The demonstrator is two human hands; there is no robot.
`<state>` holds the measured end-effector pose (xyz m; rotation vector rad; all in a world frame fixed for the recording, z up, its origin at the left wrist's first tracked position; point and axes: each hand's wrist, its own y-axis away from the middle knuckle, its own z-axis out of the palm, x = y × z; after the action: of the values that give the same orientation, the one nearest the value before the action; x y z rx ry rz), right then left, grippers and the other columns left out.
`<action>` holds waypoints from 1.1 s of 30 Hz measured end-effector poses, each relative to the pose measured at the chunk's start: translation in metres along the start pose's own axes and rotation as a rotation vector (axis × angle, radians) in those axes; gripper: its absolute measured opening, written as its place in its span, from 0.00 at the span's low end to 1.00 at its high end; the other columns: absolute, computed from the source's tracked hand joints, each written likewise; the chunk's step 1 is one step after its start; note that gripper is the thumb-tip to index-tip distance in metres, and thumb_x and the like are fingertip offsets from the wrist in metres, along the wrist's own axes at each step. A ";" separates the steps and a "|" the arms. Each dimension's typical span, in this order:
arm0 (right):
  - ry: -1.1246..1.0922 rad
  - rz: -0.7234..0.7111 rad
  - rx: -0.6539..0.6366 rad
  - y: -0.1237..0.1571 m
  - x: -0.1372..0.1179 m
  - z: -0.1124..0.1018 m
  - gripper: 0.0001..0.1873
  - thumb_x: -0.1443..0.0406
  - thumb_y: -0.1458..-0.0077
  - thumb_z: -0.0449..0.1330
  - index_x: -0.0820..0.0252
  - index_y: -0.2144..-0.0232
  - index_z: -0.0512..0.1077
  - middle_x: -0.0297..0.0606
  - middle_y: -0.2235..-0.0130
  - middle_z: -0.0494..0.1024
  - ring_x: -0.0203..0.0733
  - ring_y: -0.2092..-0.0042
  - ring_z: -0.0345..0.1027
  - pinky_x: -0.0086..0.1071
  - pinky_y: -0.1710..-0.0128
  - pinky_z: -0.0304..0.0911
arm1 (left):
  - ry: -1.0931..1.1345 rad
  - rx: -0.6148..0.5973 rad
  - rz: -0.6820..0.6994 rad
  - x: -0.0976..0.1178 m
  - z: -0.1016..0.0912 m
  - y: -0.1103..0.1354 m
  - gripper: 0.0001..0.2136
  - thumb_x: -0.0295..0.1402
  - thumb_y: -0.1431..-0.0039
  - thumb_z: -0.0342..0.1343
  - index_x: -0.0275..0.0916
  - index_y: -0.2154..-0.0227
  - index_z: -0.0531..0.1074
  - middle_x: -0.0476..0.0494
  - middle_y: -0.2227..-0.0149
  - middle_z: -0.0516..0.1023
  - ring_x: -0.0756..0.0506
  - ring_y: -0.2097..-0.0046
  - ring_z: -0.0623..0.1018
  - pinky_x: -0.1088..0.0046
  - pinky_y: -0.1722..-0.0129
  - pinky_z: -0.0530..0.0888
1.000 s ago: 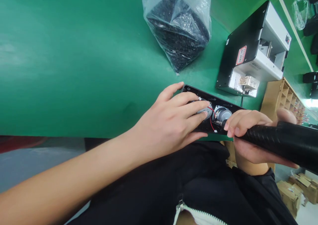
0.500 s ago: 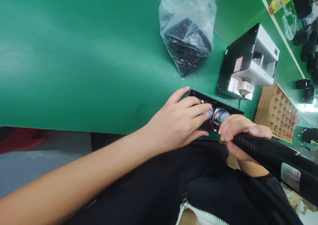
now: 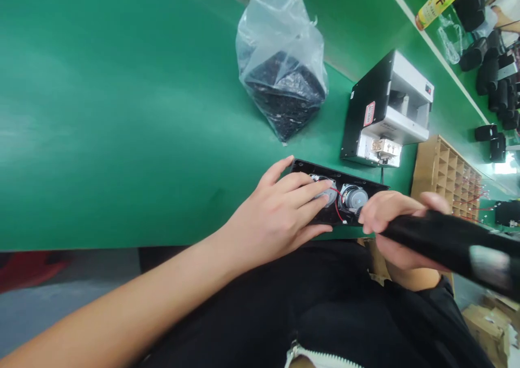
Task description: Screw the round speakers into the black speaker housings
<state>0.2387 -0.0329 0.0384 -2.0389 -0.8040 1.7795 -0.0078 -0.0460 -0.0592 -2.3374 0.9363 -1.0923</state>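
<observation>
a shallow black case (image 3: pixel 376 188) is laid at the near edge of the green table (image 3: pixel 134 113), with its long axis run from left to right and its right end tipped slightly toward the body. the left part of it is clasped by the left hand (image 3: pixel 280 211) — fingers parted, little finger at the far left corner, thumb along the near side, the others spread over the left speaker (image 3: pixel 331 197). a black tool (image 3: pixel 442 237) is gripped in the right hand (image 3: pixel 392 213), whose fingers are closed around its front end. the relation that counts, it is judged, is between tool and right speaker (image 3: pixel 356 198): the speaker is placed just to the left of the right fingers and a little beyond them, and is approached more closely by the right hand than by the left. the tool is slanted down and to the right in the view, roughly along the case. its tip is partly hidden and blurred — contact cannot be told. between the speakers, a red wire (image 3: pixel 338 210) is seen.
</observation>
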 end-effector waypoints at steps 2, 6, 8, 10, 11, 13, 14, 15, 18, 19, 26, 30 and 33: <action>0.002 -0.053 0.128 -0.023 -0.015 -0.019 0.36 0.32 0.20 0.61 0.31 0.22 0.78 0.20 0.74 0.70 0.38 0.83 0.59 0.33 0.81 0.69 | 0.002 -0.001 0.004 -0.001 0.000 0.000 0.15 0.42 0.18 0.72 0.42 0.37 0.87 0.37 0.36 0.95 0.34 0.40 0.91 0.32 0.12 0.72; 0.164 -0.217 0.242 -0.084 -0.010 -0.054 0.34 0.25 0.23 0.58 0.24 0.31 0.85 0.22 0.73 0.64 0.34 0.84 0.54 0.30 0.82 0.65 | 0.027 -0.041 -0.008 0.001 0.005 -0.004 0.17 0.39 0.24 0.77 0.44 0.37 0.89 0.37 0.36 0.96 0.33 0.42 0.91 0.30 0.13 0.72; 0.115 -0.310 0.246 -0.107 0.007 -0.059 0.32 0.26 0.24 0.62 0.30 0.36 0.87 0.22 0.72 0.66 0.32 0.83 0.56 0.28 0.82 0.64 | 0.031 -0.070 -0.021 0.004 0.006 -0.009 0.18 0.41 0.27 0.78 0.45 0.38 0.90 0.36 0.36 0.95 0.31 0.42 0.91 0.29 0.14 0.73; 0.034 -0.269 0.237 -0.117 0.022 -0.056 0.30 0.29 0.21 0.63 0.38 0.41 0.86 0.25 0.71 0.71 0.32 0.81 0.64 0.28 0.78 0.68 | 0.029 -0.100 -0.042 0.007 0.003 -0.018 0.16 0.41 0.26 0.77 0.46 0.40 0.91 0.36 0.36 0.95 0.30 0.41 0.90 0.30 0.17 0.76; 0.004 -0.222 0.236 -0.117 0.026 -0.053 0.31 0.30 0.20 0.61 0.41 0.42 0.85 0.26 0.70 0.73 0.32 0.79 0.68 0.28 0.76 0.70 | 0.020 -0.104 -0.052 0.008 -0.001 -0.024 0.13 0.40 0.25 0.75 0.47 0.42 0.91 0.38 0.36 0.95 0.30 0.42 0.90 0.32 0.19 0.78; -0.003 -0.107 0.240 -0.113 0.027 -0.046 0.34 0.27 0.21 0.59 0.42 0.41 0.82 0.28 0.68 0.77 0.34 0.75 0.74 0.31 0.72 0.73 | -0.012 -0.101 -0.049 0.010 -0.012 -0.038 0.07 0.34 0.20 0.70 0.48 0.46 0.91 0.41 0.40 0.96 0.33 0.46 0.90 0.40 0.27 0.83; 0.013 -0.057 0.234 -0.109 0.025 -0.044 0.35 0.26 0.24 0.61 0.41 0.40 0.81 0.28 0.67 0.79 0.35 0.74 0.75 0.32 0.71 0.75 | -0.036 -0.096 -0.033 0.011 -0.019 -0.045 0.06 0.32 0.18 0.67 0.48 0.48 0.90 0.43 0.43 0.96 0.35 0.48 0.90 0.45 0.33 0.84; 0.025 -0.043 0.228 -0.106 0.023 -0.043 0.35 0.25 0.26 0.64 0.40 0.40 0.81 0.27 0.68 0.80 0.36 0.74 0.76 0.33 0.71 0.76 | -0.059 -0.103 -0.008 0.012 -0.026 -0.051 0.07 0.32 0.16 0.66 0.47 0.48 0.89 0.43 0.45 0.96 0.36 0.49 0.90 0.48 0.39 0.85; 0.020 -0.053 0.205 -0.102 0.019 -0.042 0.34 0.29 0.30 0.73 0.38 0.37 0.82 0.26 0.68 0.83 0.39 0.75 0.76 0.35 0.73 0.77 | -0.141 -0.140 0.051 0.016 -0.040 -0.063 0.08 0.34 0.12 0.62 0.43 0.47 0.87 0.40 0.51 0.93 0.37 0.55 0.86 0.52 0.53 0.80; 0.009 -0.090 0.211 -0.103 0.020 -0.041 0.34 0.30 0.29 0.73 0.38 0.36 0.82 0.26 0.69 0.83 0.38 0.77 0.74 0.34 0.76 0.75 | -0.170 -0.155 0.052 0.017 -0.042 -0.064 0.08 0.35 0.12 0.62 0.43 0.49 0.87 0.39 0.53 0.91 0.36 0.57 0.85 0.51 0.55 0.79; 0.105 -0.090 0.252 -0.108 0.039 -0.032 0.37 0.22 0.27 0.61 0.39 0.42 0.77 0.22 0.72 0.75 0.36 0.80 0.67 0.33 0.79 0.71 | -0.246 -0.280 -0.028 0.012 -0.033 -0.058 0.10 0.41 0.14 0.65 0.47 0.56 0.86 0.36 0.52 0.91 0.32 0.55 0.83 0.48 0.57 0.74; 0.140 -0.214 0.350 -0.113 0.062 -0.036 0.46 0.19 0.32 0.64 0.41 0.33 0.75 0.19 0.75 0.67 0.31 0.85 0.53 0.30 0.86 0.55 | -0.234 -0.324 -0.023 0.008 -0.027 -0.060 0.10 0.40 0.14 0.66 0.46 0.56 0.86 0.38 0.54 0.92 0.32 0.55 0.82 0.47 0.57 0.73; 0.088 -0.163 0.387 -0.114 0.063 -0.038 0.52 0.17 0.36 0.65 0.41 0.29 0.73 0.20 0.75 0.67 0.32 0.85 0.53 0.31 0.85 0.54 | -0.213 -0.343 -0.040 0.006 -0.026 -0.064 0.08 0.39 0.18 0.69 0.47 0.58 0.86 0.39 0.58 0.92 0.31 0.55 0.81 0.48 0.57 0.69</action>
<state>0.2569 0.0995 0.0602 -1.7336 -0.5330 1.5981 0.0001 -0.0074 -0.0021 -2.6920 1.0677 -0.7202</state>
